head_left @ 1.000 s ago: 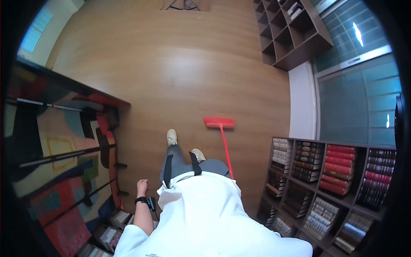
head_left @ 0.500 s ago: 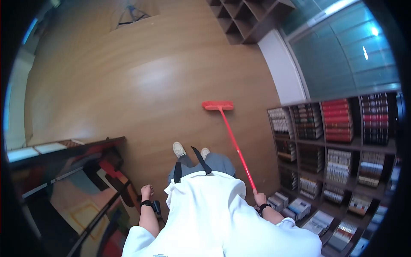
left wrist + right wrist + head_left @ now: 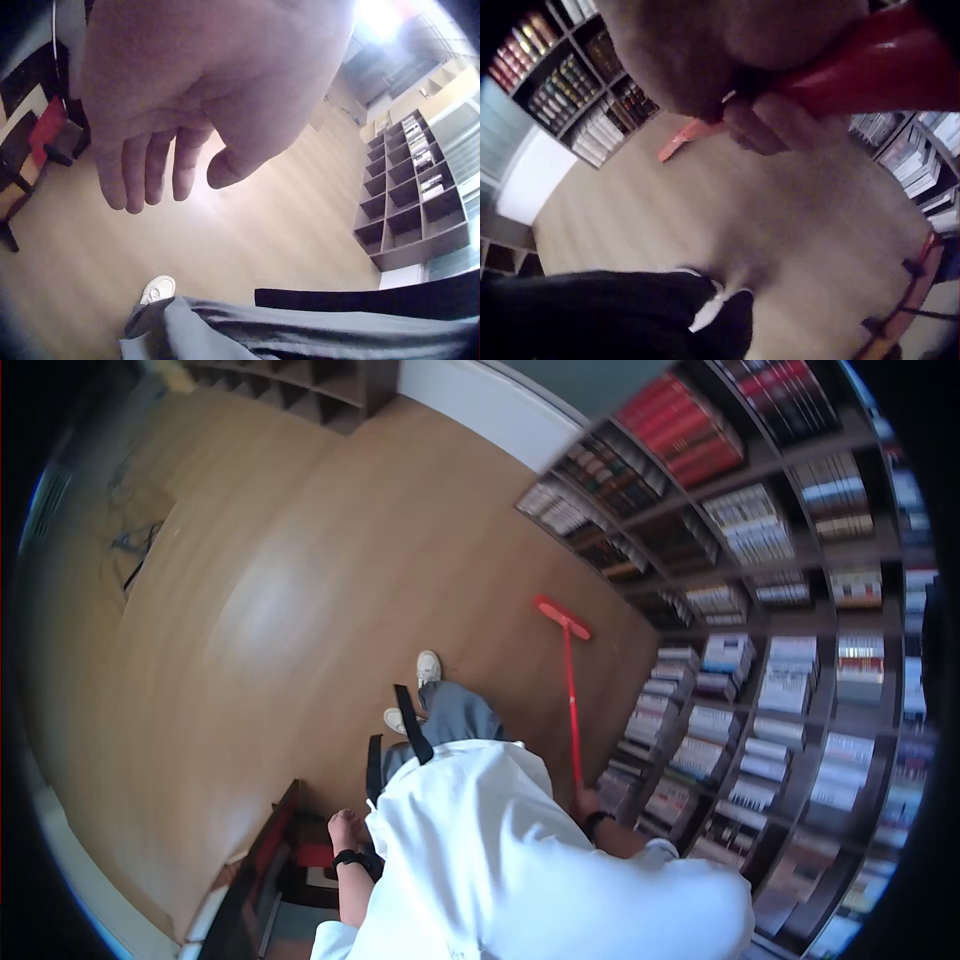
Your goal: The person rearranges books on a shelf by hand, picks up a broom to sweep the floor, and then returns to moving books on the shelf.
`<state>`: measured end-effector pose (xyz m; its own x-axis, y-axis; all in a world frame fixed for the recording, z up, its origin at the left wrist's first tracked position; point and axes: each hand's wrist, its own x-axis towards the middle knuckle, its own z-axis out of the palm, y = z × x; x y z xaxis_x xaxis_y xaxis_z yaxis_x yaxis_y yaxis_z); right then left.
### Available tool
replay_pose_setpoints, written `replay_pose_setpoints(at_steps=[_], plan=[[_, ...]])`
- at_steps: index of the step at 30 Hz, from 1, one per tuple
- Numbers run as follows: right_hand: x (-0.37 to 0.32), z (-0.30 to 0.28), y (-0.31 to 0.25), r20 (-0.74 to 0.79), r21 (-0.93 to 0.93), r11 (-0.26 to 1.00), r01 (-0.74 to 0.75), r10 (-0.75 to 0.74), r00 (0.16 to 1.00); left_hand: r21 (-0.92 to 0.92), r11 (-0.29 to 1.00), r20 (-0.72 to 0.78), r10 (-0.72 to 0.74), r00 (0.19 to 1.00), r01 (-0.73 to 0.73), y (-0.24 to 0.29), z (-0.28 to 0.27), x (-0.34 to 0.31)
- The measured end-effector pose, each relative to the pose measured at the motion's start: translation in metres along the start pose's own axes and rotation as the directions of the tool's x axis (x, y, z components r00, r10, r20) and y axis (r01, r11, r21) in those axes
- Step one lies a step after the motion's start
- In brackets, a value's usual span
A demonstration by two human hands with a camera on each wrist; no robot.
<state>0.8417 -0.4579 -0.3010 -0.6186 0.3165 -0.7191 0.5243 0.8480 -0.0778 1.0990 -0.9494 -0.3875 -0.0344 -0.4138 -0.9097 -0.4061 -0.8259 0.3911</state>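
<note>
A red broom slants down from my right hand to the wooden floor, its wide head lying off to the front right near the bookshelf. In the right wrist view, the fingers of that hand curl round the thick red handle. My left hand hangs beside the body with nothing in it. The left wrist view shows its fingers loosely bent, pointing down over the floor, the thumb apart from them.
A tall bookshelf full of books runs along the right. Another shelf unit stands at the far side by a white wall panel. Low at the left is a dark-edged piece of furniture. Wooden floor stretches ahead.
The view and body have turned right, toward the bookshelf. The broom has swung along, its head now nearer the shelves. The right hand, hidden at first, shows on the handle; the left still hangs.
</note>
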Motion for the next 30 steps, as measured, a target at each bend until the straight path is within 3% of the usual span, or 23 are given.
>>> replay_pose_setpoints(at_steps=[1,2,3,5,7,8,9,11,12,15,17,18,20,23,24,25,27,28,29,30], plan=[[0.011,0.003,0.003,0.022,0.264,0.951,-0.160,0.159,0.987,0.254,0.965,0.029,0.055,0.998,-0.060,0.010,-0.004,0.001],[0.029,0.008,0.000,0.082,0.502,0.812,-0.297,0.297,0.951,0.342,0.923,0.082,0.157,0.984,-0.176,0.022,-0.001,-0.001],[0.050,0.014,-0.007,0.175,0.696,0.596,-0.400,0.400,0.900,0.414,0.861,0.145,0.260,0.955,-0.297,0.038,0.004,-0.003],[0.093,0.012,-0.021,0.093,0.680,0.637,-0.364,0.417,0.904,0.558,0.792,0.170,0.183,0.968,-0.248,0.077,0.011,-0.009],[0.134,0.001,-0.018,0.152,0.751,0.582,-0.313,0.308,0.939,0.481,0.875,0.021,0.052,0.998,-0.056,0.114,0.041,-0.027],[0.141,-0.008,-0.013,0.170,0.760,0.565,-0.322,0.305,0.937,0.631,0.733,0.163,0.194,0.967,-0.253,0.095,0.016,-0.008],[0.153,-0.015,-0.028,0.210,0.809,0.496,-0.317,0.259,0.943,0.704,0.651,0.207,0.197,0.958,-0.286,0.113,0.021,-0.008],[0.181,-0.035,-0.073,0.283,0.879,0.360,-0.312,0.133,0.950,0.495,0.868,-0.073,0.084,0.994,-0.036,0.145,0.048,-0.008],[0.194,-0.045,-0.100,0.310,0.905,0.289,-0.314,0.061,0.949,0.524,0.849,-0.054,0.111,0.992,-0.066,0.157,0.049,0.010],[0.244,-0.046,-0.140,0.424,0.903,0.118,-0.414,-0.076,0.903,0.559,0.814,-0.017,0.199,0.980,-0.155,0.191,0.093,-0.021],[0.269,-0.036,-0.180,0.374,0.920,-0.085,-0.382,-0.097,0.922,0.590,0.792,-0.023,0.215,0.976,-0.160,0.218,0.118,-0.006],[0.278,-0.039,-0.188,0.375,0.920,-0.078,-0.385,-0.114,0.920,0.602,0.773,0.020,0.236,0.972,-0.200,0.228,0.129,0.003],[0.296,-0.039,-0.199,0.356,0.834,-0.397,-0.384,-0.145,0.923,0.607,0.756,0.051,0.272,0.961,-0.246,0.250,0.148,0.007],[0.254,-0.071,-0.241,0.278,0.888,-0.361,-0.285,-0.073,0.958,0.643,0.696,0.091,0.346,0.934,-0.320,0.265,0.181,-0.007],[0.248,-0.078,-0.253,0.375,0.830,-0.396,-0.392,-0.124,0.919,0.678,0.660,0.112,0.344,0.932,-0.325,0.269,0.187,-0.001],[0.228,-0.083,-0.264,0.377,0.830,-0.396,-0.393,-0.123,0.918,0.714,0.616,0.136,0.343,0.929,-0.332,0.276,0.192,0.005],[0.187,-0.089,-0.295,0.375,0.879,-0.205,-0.430,-0.257,0.891,0.769,0.535,0.150,0.379,0.913,-0.349,0.296,0.223,-0.005],[0.181,-0.072,-0.296,0.132,0.990,0.021,-0.139,-0.487,0.864,0.824,0.298,0.321,0.455,0.831,-0.482,0.306,0.245,-0.011],[0.171,-0.056,-0.294,-0.037,0.961,0.167,0.222,-0.716,0.697,0.815,0.046,0.490,0.480,0.728,-0.578,0.310,0.266,-0.023],[0.139,-0.074,-0.328,0.230,0.973,0.124,-0.195,-0.610,0.758,0.767,0.075,0.562,0.401,0.724,-0.637,0.318,0.299,-0.042]])
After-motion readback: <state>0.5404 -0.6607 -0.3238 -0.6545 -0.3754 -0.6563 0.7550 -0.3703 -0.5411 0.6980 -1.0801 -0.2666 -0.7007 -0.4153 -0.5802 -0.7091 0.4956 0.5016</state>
